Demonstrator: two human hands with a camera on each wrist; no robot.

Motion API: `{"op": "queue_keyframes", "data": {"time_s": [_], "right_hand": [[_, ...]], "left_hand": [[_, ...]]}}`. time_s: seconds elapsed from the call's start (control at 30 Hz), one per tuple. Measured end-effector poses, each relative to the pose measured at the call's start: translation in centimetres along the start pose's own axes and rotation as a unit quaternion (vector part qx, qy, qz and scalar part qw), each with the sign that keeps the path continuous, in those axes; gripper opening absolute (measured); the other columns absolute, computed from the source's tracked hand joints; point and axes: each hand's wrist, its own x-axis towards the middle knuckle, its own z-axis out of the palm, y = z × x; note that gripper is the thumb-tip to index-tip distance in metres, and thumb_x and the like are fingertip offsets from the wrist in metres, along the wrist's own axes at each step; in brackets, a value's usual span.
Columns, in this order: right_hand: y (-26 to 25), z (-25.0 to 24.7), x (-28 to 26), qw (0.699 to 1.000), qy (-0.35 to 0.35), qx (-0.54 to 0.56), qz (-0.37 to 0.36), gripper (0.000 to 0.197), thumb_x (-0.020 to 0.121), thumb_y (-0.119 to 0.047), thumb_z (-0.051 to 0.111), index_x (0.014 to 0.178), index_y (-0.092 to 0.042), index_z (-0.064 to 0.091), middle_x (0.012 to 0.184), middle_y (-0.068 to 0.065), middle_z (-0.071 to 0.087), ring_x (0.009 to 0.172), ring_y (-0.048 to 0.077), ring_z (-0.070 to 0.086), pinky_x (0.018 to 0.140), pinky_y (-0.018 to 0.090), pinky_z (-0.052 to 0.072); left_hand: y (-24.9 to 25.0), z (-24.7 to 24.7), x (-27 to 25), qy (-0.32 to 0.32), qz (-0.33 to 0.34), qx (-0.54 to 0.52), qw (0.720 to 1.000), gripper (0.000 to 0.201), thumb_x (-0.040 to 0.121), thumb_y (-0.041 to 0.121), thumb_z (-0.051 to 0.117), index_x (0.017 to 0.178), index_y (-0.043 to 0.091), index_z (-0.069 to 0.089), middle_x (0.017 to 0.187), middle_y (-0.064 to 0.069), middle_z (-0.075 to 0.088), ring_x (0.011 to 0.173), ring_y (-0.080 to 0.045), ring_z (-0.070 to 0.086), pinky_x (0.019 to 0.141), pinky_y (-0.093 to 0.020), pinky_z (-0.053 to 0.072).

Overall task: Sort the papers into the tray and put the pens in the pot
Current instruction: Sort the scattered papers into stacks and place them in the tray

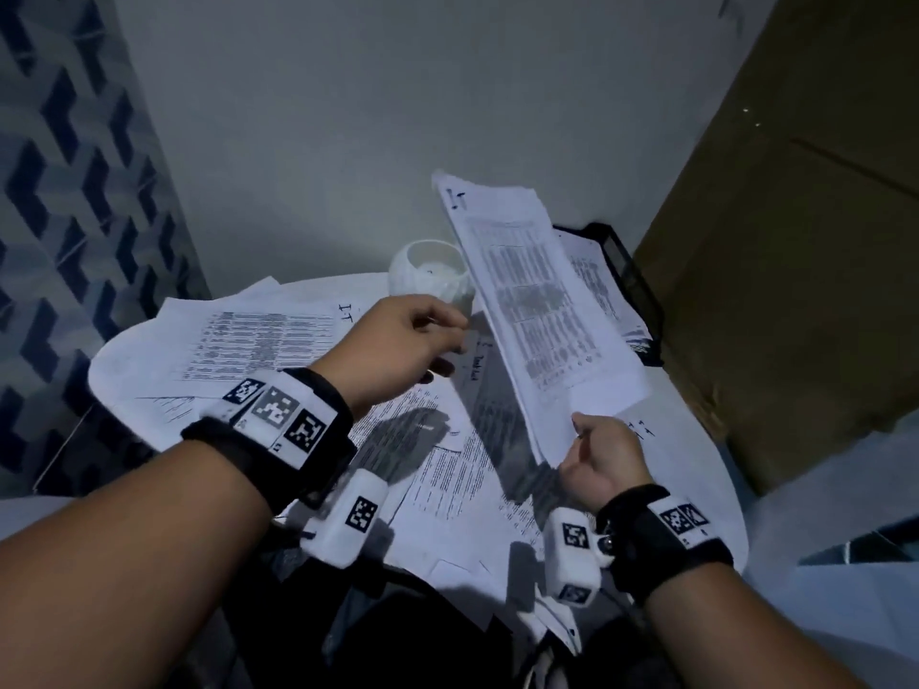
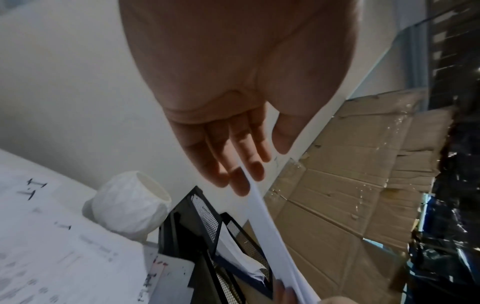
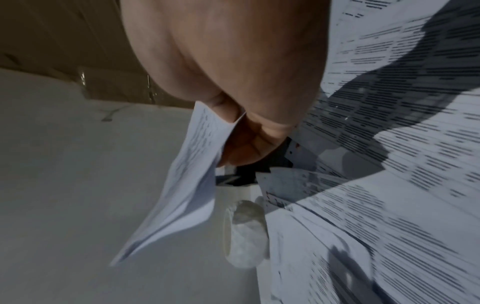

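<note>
Paper-strewn table (image 1: pixel 696 469), right hand (image 1: pixel 604 460) pinching raised sheaf (image 1: pixel 542 310), tray (image 1: pixel 631 271) beyond.

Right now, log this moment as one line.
right hand: grips paper stack, lifted | left hand: beside stack, holds nothing | mesh tray: some sheets in

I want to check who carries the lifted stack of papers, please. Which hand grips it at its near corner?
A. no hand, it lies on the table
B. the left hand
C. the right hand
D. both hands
C: the right hand pinches the near corner of the lifted stack of papers, while the left hand has open fingers beside it.
</note>
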Motion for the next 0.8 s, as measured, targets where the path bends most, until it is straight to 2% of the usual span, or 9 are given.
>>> {"op": "queue_keyframes", "data": {"time_s": [0.1, 0.17, 0.27, 0.37, 0.43, 0.5, 0.63, 0.7, 0.8], "right_hand": [[-3.5, -0.1, 1.2, 0.998, 0.028, 0.03, -0.043, 0.021, 0.092, 0.006, 0.044, 0.092, -0.006, 0.062, 0.089, 0.01, 0.07, 0.061, 0.018, 0.059, 0.054, 0.022, 0.05], [-5.8, 0.3, 2.4, 0.996, 0.054, 0.029, -0.068, 0.02, 0.095, 0.006, 0.038, 0.09, -0.008, 0.052, 0.08, 0.013, 0.059, 0.055, 0.021, 0.051, 0.042, 0.021, 0.044], [-8.5, 1.8, 4.3, 0.992, 0.082, -0.011, -0.097, 0.022, 0.1, -0.001, 0.034, 0.109, -0.003, 0.054, 0.089, 0.017, 0.065, 0.058, 0.025, 0.063, 0.043, 0.023, 0.05], [-10.5, 3.6, 6.7, 0.99, 0.098, -0.003, -0.103, 0.023, 0.104, -0.007, 0.028, 0.105, -0.007, 0.052, 0.076, 0.011, 0.06, 0.048, 0.017, 0.062, 0.045, 0.02, 0.05], [-11.2, 4.5, 8.3, 0.992, 0.091, 0.0, -0.091, 0.027, 0.107, -0.015, 0.025, 0.117, -0.012, 0.05, 0.079, 0.009, 0.06, 0.049, 0.018, 0.063, 0.043, 0.021, 0.051], [-11.6, 5.1, 9.9, 0.993, 0.08, -0.008, -0.085, 0.03, 0.109, -0.019, 0.023, 0.129, -0.016, 0.045, 0.084, 0.009, 0.063, 0.055, 0.02, 0.066, 0.04, 0.022, 0.052], [-12.3, 6.8, 12.0, 0.995, 0.071, -0.024, -0.069, 0.026, 0.109, -0.018, 0.029, 0.129, -0.017, 0.045, 0.086, 0.005, 0.065, 0.068, 0.019, 0.062, 0.043, 0.018, 0.048], [-12.4, 7.3, 12.8, 0.993, 0.07, -0.057, -0.074, 0.026, 0.109, -0.017, 0.029, 0.131, -0.016, 0.044, 0.083, 0.004, 0.065, 0.062, 0.019, 0.063, 0.041, 0.019, 0.048], [-12.7, 7.8, 14.2, 0.988, 0.078, -0.095, -0.088, 0.042, 0.109, -0.017, 0.028, 0.148, -0.01, 0.043, 0.081, 0.003, 0.064, 0.041, 0.016, 0.065, 0.039, 0.017, 0.046]], "left_hand": [[0.9, -0.4, -0.2, -0.02, 0.043, 0.061, 0.997, 0.006, 0.097, 0.015, 0.068, 0.098, 0.016, 0.074, 0.095, -0.006, 0.078, 0.083, -0.023, 0.076, 0.068, -0.03, 0.051], [1.2, -0.7, -0.2, -0.024, 0.058, 0.089, 0.994, 0.007, 0.097, 0.017, 0.068, 0.097, 0.019, 0.074, 0.094, -0.002, 0.078, 0.082, -0.019, 0.076, 0.068, -0.025, 0.049], [1.3, -1.0, 0.1, -0.026, 0.078, 0.128, 0.988, 0.005, 0.096, 0.022, 0.069, 0.095, 0.022, 0.075, 0.091, 0.002, 0.078, 0.08, -0.016, 0.076, 0.072, -0.028, 0.055], [1.0, -1.6, 0.5, -0.025, 0.089, 0.17, 0.981, 0.005, 0.095, 0.028, 0.071, 0.092, 0.026, 0.074, 0.088, 0.005, 0.077, 0.079, -0.013, 0.075, 0.082, -0.033, 0.058], [0.7, -2.1, 0.7, -0.022, 0.085, 0.18, 0.98, 0.006, 0.095, 0.03, 0.071, 0.091, 0.028, 0.074, 0.087, 0.006, 0.076, 0.078, -0.013, 0.075, 0.082, -0.034, 0.058], [0.5, -2.5, 1.0, -0.014, 0.082, 0.184, 0.979, 0.006, 0.094, 0.032, 0.071, 0.09, 0.029, 0.073, 0.085, 0.008, 0.076, 0.078, -0.012, 0.075, 0.082, -0.034, 0.058], [0.4, -2.9, 1.5, -0.003, 0.078, 0.2, 0.977, 0.005, 0.093, 0.032, 0.072, 0.09, 0.03, 0.074, 0.086, 0.012, 0.074, 0.082, -0.01, 0.073, 0.085, -0.031, 0.056], [0.4, -3.0, 1.7, -0.004, 0.076, 0.204, 0.976, 0.005, 0.094, 0.031, 0.071, 0.09, 0.03, 0.074, 0.087, 0.011, 0.074, 0.083, -0.01, 0.072, 0.085, -0.029, 0.055], [0.4, -3.0, 2.0, -0.008, 0.071, 0.209, 0.975, 0.005, 0.094, 0.03, 0.07, 0.091, 0.029, 0.074, 0.088, 0.011, 0.075, 0.083, -0.01, 0.072, 0.08, -0.026, 0.053]]}}
